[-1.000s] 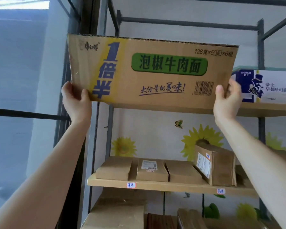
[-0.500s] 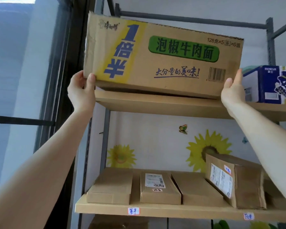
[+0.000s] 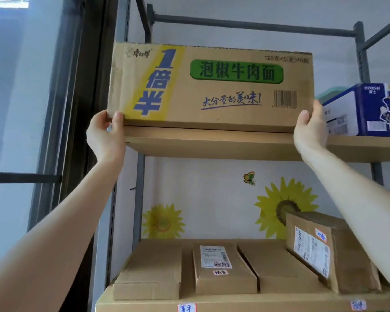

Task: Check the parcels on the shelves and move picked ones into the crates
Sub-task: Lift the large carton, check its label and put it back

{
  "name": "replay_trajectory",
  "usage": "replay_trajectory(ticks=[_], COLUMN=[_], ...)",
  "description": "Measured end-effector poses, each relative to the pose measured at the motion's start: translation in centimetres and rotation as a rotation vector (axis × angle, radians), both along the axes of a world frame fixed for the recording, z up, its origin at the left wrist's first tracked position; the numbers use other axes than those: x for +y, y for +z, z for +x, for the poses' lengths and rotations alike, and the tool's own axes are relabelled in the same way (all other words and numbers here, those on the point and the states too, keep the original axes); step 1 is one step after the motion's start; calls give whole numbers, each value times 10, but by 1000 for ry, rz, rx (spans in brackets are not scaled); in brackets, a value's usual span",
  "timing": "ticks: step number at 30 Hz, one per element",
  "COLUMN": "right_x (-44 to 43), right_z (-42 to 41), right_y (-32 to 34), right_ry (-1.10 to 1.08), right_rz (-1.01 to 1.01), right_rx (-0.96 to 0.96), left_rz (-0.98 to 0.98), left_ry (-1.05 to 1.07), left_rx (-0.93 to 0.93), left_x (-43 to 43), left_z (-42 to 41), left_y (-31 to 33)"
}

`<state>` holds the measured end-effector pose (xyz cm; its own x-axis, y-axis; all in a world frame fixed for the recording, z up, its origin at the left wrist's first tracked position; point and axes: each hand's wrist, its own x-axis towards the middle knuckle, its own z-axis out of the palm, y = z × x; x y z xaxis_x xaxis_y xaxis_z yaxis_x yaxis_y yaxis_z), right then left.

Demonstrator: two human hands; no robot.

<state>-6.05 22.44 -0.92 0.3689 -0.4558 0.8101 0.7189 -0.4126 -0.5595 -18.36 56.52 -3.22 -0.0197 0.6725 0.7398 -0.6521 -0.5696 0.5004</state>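
Both hands, the left hand (image 3: pixel 106 137) and the right hand (image 3: pixel 310 129), clasped the lower corners of the noodle carton (image 3: pixel 209 86) at the top shelf's (image 3: pixel 212 145) front left edge, with no crate in view, so the moving looked barely begun

- A large noodle carton (image 3: pixel 209 88) fills the left end of the upper shelf (image 3: pixel 245 145), with open air above it up to the frame's crossbar (image 3: pixel 254 25).
- A blue-and-white box (image 3: pixel 365 111) stands near its right end; a hand (image 3: pixel 311 129) occupies the gap.
- Below, flat parcels (image 3: pixel 223 269) lie side by side, with open room above them.
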Motion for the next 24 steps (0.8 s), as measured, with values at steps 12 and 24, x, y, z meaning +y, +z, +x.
replay_trajectory(ticks=[12,24], right_x=[16,25], right_z=[25,10], right_y=[-5,-50], right_ry=[-270,-226], right_rz=[-326,-336], right_rx=[316,208], left_rz=[-123,-40], left_ry=[-116,-145], left_rx=[48,47], left_x=[14,0], left_z=[25,18], left_y=[1,-32])
